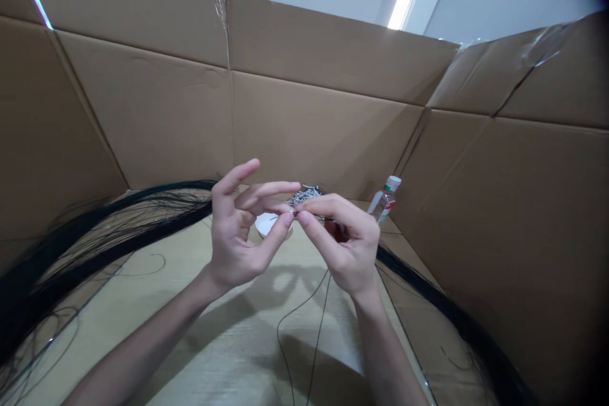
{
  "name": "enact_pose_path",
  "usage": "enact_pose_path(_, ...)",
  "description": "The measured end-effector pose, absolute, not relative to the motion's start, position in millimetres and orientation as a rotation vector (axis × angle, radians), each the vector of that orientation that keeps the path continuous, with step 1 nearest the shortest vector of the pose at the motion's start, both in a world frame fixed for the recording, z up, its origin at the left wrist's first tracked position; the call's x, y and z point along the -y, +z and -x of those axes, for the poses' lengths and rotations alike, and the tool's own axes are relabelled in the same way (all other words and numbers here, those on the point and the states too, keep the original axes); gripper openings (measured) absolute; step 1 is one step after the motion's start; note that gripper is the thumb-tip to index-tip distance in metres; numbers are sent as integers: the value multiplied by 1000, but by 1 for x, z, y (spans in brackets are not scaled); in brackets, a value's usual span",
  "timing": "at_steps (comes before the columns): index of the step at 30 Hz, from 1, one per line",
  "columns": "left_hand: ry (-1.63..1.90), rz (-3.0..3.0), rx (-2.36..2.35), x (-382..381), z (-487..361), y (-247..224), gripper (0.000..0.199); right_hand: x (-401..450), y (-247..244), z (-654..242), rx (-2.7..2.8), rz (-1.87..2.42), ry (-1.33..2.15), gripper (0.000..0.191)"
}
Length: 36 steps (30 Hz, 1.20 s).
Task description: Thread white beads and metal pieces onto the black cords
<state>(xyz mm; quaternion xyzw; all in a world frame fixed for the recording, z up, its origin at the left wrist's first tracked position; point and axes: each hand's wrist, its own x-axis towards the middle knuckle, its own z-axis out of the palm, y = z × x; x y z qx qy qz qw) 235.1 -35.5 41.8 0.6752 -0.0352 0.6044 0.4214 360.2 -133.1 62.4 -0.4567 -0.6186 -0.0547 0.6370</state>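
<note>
Over the middle of the table, my left hand (242, 228) pinches a thin dark cord (273, 219) between thumb and a finger, its other fingers raised and spread. Fingertip to fingertip with it, my right hand (347, 241) pinches the same cord, the rest of its fingers curled. Two thin strands (316, 336) hang below the right hand toward the bottom of the view. Any small piece between the fingertips is too small to make out. Partly hidden behind the hands are a round white dish (265, 224) and a heap of small silvery and dark pieces (309, 192).
A clear bottle (383, 202) with a white cap stands at the back right. Long dark cord bundles lie at the left (118, 219) and right (442, 304) of the pale tabletop (190, 330). Tall cardboard walls (323, 127) enclose the back and sides.
</note>
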Motion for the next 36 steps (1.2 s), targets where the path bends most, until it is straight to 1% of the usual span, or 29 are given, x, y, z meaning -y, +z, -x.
enact_pose_path(5,1581,-1704,21,31,-236,47,67,131,60,-364,1368,1056,-64,7)
enact_pose_path(10,1470,-1707,-126,27,-236,49,56,129,58,-364,1312,1051,-102,8)
enact_pose_path(15,1511,-1754,-196,23,-230,49,58,127,58,-368,1388,1062,-81,7)
enact_pose_path(20,1447,-1838,-174,22,-222,52,50,126,59,-374,1471,1052,-98,8)
enact_pose_path(25,1484,-1896,-197,26,-219,54,52,126,59,-372,1426,1044,-163,8)
enact_pose_path(28,1514,-1893,-230,29,-218,55,54,125,57,-368,1342,1047,-137,6)
enact_pose_path(31,1444,-1851,-258,27,-217,56,54,123,56,-365,1272,1067,-46,2)
enact_pose_path(36,1218,-1692,-240,17,-215,59,53,120,55,-362,1159,1082,111,6)
